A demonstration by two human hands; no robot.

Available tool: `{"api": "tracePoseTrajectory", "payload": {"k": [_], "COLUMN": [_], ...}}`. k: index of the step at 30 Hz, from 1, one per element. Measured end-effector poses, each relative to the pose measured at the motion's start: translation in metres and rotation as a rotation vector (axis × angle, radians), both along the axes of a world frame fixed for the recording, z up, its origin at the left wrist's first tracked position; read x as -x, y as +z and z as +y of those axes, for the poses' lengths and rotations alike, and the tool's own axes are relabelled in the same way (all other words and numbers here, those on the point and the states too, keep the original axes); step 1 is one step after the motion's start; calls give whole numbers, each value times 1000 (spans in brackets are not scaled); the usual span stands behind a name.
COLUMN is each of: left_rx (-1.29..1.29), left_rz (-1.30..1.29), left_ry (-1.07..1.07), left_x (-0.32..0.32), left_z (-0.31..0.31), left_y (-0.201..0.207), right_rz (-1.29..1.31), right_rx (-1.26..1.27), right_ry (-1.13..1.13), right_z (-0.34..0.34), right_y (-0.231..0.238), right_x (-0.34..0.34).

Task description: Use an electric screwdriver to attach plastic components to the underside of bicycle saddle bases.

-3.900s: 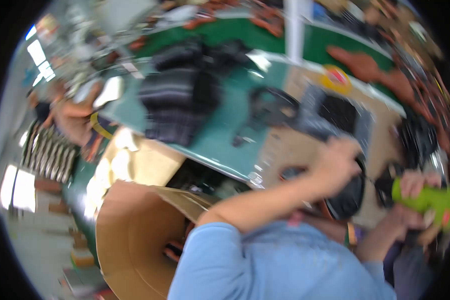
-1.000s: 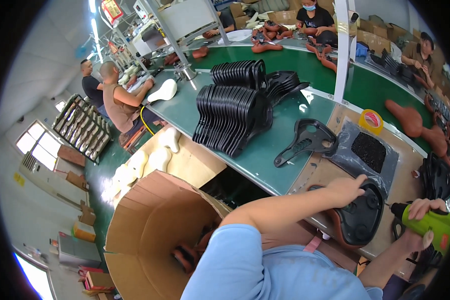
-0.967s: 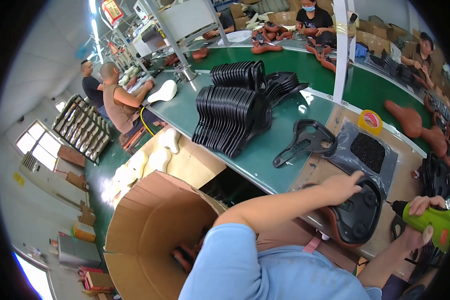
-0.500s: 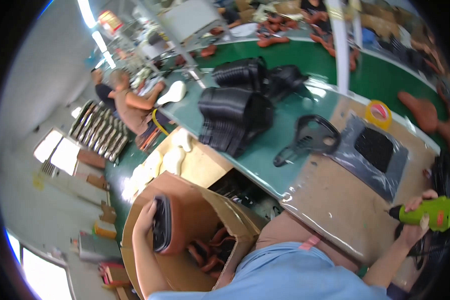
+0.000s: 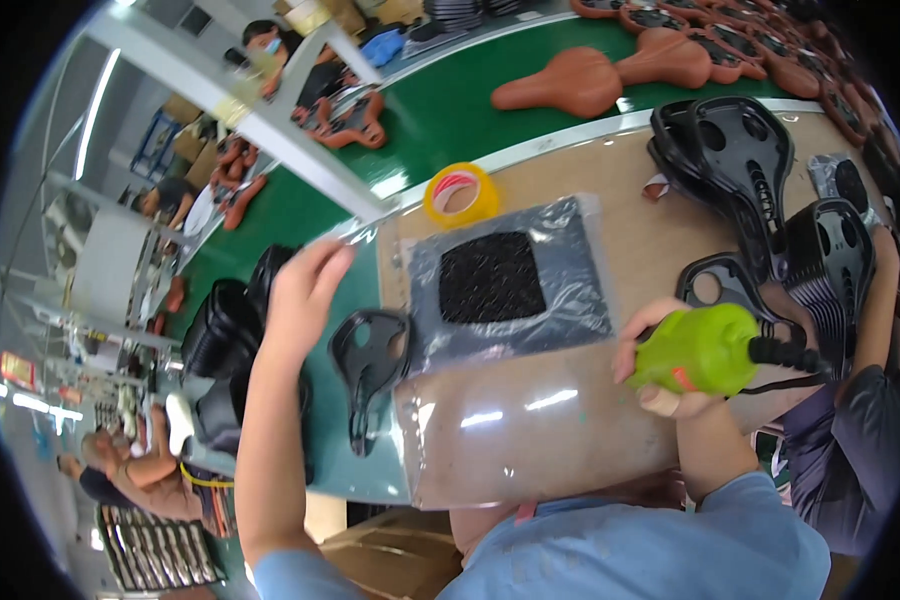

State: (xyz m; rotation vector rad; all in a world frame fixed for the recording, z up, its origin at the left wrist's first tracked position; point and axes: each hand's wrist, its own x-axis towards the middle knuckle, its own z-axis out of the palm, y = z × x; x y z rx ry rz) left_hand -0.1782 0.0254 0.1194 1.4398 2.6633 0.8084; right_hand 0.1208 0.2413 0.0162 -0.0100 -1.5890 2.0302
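My left hand (image 5: 305, 290) is raised over the left of the table, with nothing in it and fingers apart. Near it lies a black plastic saddle base (image 5: 355, 350); stacked black saddle shells (image 5: 220, 325) are partly hidden behind my forearm. My right hand (image 5: 676, 402) is wrapped round a lime-green power screwdriver (image 5: 705, 345) above the table's front right part. Between my hands, a dark patch of small black pieces (image 5: 490, 280) rests on a grey plastic-covered sheet (image 5: 580, 270). A yellow tape roll (image 5: 488, 205) sits just beyond it.
More black saddle bases (image 5: 730, 150) stand stacked at the right, beside a co-worker's arm (image 5: 875, 310). Brown saddles (image 5: 570, 85) line the green belt (image 5: 440, 100) beyond the table. A white post (image 5: 310, 165) rises at the far left. A cardboard box (image 5: 400, 550) is below the table edge.
My view has turned right. My left hand has let go of the brown saddle it held over the cardboard box and moved up above the table. The screwdriver is still in my right hand.
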Motion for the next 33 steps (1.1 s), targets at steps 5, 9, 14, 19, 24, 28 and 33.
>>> {"api": "tracePoseTrajectory", "payload": {"k": [5,9,14,19,24,28,33], "left_rx": [138,268,430,407,155,-206,-198], "left_rz": [448,276,285,312,-451,-1349,-1832], "left_ry": [-166,-78,-85,-170,-225,-204,-647], "left_x": [99,113,132,122,78,36,-11], "left_z": [201,318,386,381,346,226,29], "left_y": [-68,-108,-136,-126,-69,-32,-57], "right_rz": [23,-172,39,-50,9,120,96], "right_rx": [-16,244,-19,51,188,186,218], "right_ry": [24,6,258,275,221,190,117], "right_z": [5,13,45,50,32,11,5], "right_y": [1,12,9,13,-6,-7,-8], "right_x": [1,-6,2,0,-4,-3,6]}}
